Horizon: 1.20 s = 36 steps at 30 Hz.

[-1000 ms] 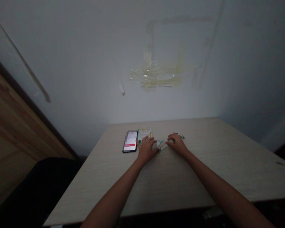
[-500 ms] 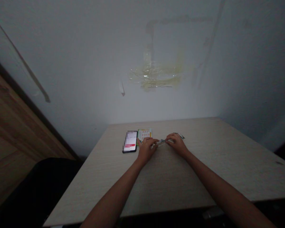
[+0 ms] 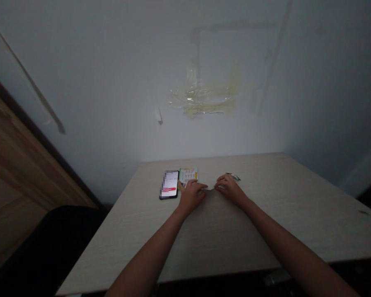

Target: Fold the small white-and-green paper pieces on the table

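Note:
A thin, narrow strip (image 3: 210,189), too small to name, spans the gap between my hands just above the tabletop. My left hand (image 3: 192,194) pinches its left end, with the thumb and fingers closed. At the right end, the fingertips of my right hand (image 3: 229,187) are closed on the same strip. Behind my left hand lies a printed green-and-white card or booklet (image 3: 189,175), partly covered by the fingers. Just past my right hand is a small green-and-white packet or scrap (image 3: 235,176), its near side hidden.
A phone (image 3: 169,185) with a lit screen lies left of my left hand. The pale wooden table (image 3: 235,239) meets a wall (image 3: 126,103) at its back edge, where old clear tape (image 3: 204,101) sticks. A dark shape (image 3: 58,235) stands at the left.
The strip between my hands showed broader and lighter before; now only a thin edge shows. My fingers have shifted slightly. The phone and the card lie unmoved.

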Tool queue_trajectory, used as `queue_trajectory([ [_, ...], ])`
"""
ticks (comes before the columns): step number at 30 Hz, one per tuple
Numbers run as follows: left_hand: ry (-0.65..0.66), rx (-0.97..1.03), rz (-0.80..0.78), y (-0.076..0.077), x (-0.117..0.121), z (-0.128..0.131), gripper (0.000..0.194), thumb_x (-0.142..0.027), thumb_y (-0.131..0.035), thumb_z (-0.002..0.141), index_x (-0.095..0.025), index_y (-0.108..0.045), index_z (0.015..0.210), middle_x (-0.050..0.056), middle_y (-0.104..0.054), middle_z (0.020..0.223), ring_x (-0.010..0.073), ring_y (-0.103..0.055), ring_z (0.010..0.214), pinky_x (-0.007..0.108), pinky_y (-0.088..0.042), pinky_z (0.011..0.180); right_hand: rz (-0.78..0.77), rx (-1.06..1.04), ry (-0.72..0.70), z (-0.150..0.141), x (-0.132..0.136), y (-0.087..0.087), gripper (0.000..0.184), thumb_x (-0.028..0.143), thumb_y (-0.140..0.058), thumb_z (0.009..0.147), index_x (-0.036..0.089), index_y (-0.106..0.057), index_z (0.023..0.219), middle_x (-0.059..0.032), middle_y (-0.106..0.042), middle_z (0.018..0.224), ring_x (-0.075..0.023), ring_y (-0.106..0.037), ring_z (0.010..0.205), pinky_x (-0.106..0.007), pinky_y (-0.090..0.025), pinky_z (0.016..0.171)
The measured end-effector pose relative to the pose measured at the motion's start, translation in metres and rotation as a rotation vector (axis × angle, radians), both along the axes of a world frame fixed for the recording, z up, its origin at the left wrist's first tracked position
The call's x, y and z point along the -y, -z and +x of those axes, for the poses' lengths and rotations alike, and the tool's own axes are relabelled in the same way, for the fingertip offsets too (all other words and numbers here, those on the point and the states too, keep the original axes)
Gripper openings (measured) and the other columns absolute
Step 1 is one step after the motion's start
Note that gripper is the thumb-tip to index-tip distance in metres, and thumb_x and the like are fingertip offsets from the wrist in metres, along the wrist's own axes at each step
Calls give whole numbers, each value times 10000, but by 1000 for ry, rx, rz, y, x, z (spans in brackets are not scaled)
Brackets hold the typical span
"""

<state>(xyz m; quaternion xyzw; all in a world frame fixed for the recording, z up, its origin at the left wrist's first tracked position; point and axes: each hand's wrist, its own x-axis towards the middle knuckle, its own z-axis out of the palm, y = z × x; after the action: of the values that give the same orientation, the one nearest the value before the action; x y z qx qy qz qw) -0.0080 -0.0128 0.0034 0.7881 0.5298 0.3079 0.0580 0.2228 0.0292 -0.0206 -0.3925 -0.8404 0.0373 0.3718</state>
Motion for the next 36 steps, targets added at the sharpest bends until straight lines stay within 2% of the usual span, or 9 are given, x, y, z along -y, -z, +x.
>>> queue_trajectory([
  [5,66,-76,-25,-1,1,0,196,-388,-631,867,-412,-705,1047,-38,-721,1144,287,-466,1289,732,169,1053,-37,3,-4,0,0,1,99,210,-647,841,231,-716,908,-69,-635,996,-222,-571,988,-402,-422,948],
  [9,88,-112,-19,-3,2,-2,228,-474,-620,863,-436,-698,1073,-44,-708,1183,303,-441,1311,718,221,1035,-71,-16,82,3,3,0,135,268,-665,830,195,-685,942,-73,-647,945,-231,-572,962,-387,-438,903],
  [12,94,-129,-26,-3,2,-3,238,-488,-602,872,-454,-689,1090,-51,-696,1209,312,-432,1320,721,231,1026,-72,5,159,4,5,-1,127,314,-678,820,187,-675,830,-74,-646,883,-238,-575,922,-386,-436,881],
  [16,89,-143,-31,-1,1,-3,246,-472,-590,881,-451,-687,1106,-36,-688,1227,322,-426,1328,723,189,1051,-51,47,180,2,8,-3,161,323,-668,824,197,-685,725,-72,-649,823,-233,-579,866,-372,-434,839],
  [23,76,-146,-10,4,-2,-3,245,-431,-601,882,-440,-688,1110,-31,-689,1224,320,-430,1325,729,141,1069,-47,110,109,0,12,-11,124,282,-649,824,207,-739,782,-56,-685,790,-205,-607,797,-334,-441,770],
  [29,78,-133,-14,6,-2,-2,225,-409,-604,885,-432,-696,1090,-36,-687,1227,317,-429,1323,740,195,1034,-56,136,66,0,16,-18,121,219,-631,818,213,-750,796,-50,-706,803,-204,-616,808,-334,-449,784],
  [36,73,-145,-41,4,-2,-1,226,-413,-609,880,-437,-696,1087,-35,-681,1237,321,-419,1331,740,166,1052,-41,114,-5,2,14,-18,162,234,-613,840,241,-773,822,-57,-725,836,-213,-632,825,-358,-460,808],
])
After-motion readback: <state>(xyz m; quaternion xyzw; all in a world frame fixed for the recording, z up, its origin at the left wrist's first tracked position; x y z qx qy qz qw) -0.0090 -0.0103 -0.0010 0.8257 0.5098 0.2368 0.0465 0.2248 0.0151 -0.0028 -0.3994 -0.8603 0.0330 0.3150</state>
